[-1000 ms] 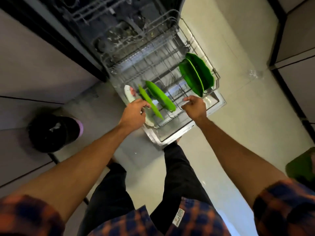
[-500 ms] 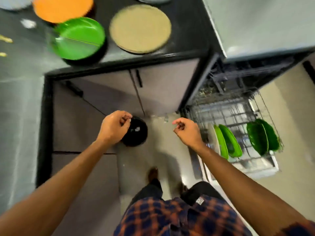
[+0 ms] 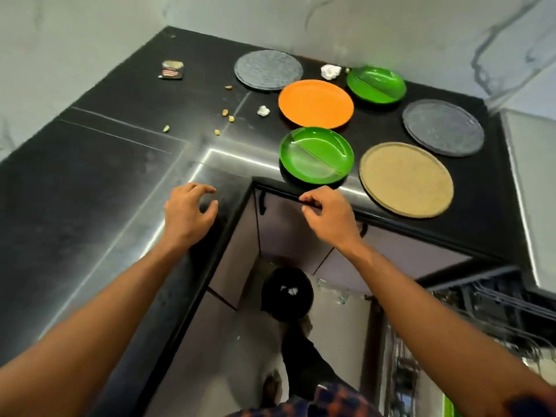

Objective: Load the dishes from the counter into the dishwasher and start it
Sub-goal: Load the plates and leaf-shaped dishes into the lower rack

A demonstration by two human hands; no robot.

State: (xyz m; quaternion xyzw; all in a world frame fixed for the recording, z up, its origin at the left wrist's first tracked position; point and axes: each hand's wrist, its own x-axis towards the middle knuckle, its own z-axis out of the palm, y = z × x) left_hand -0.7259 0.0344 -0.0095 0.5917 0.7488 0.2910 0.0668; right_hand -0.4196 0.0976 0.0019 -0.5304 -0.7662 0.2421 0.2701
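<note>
Several plates lie flat on the black counter (image 3: 90, 191): a near green divided plate (image 3: 316, 159), an orange plate (image 3: 316, 103), a tan plate (image 3: 406, 179), a far green divided plate (image 3: 376, 84), and two grey plates (image 3: 268, 69) (image 3: 443, 127). My left hand (image 3: 188, 213) hovers over the counter's inner corner, fingers loosely curled and empty. Just below the near green plate, at the counter edge, is my right hand (image 3: 326, 216), loosely curled, holding nothing. The open dishwasher (image 3: 496, 311) shows its racks at the lower right.
Food crumbs (image 3: 225, 112) and crumpled white scraps (image 3: 330, 72) are scattered on the counter, with a small dark packet (image 3: 171, 70) at the far left. A black bin (image 3: 287, 293) stands on the floor below. Cabinet doors (image 3: 288, 230) sit under the counter.
I have turned from the dishwasher's lower rack up to the counter. Both hands left the rack and rose to the counter edge near the near green plate.
</note>
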